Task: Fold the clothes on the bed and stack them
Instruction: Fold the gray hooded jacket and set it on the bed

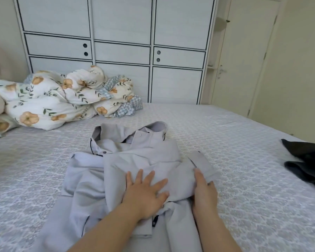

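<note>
**Soft, even daylight with a wide-angle bend**

You get bright, diffuse light with no glare and only faint shadows under the hands at lower centre. The wardrobe [116, 42] lines bow toward the frame edges. Detail is slightly soft throughout, smeariest in the corners.

Pale grey collared shirt [135, 160], dark piping, lies mid-bed [244, 160], collar away, sleeve folded across front. Dark garment [305, 160] crumpled at right edge, well apart.

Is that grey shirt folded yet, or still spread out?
Partly folded: the grey shirt has a sleeve laid across its front, its lower part still spread.
</note>
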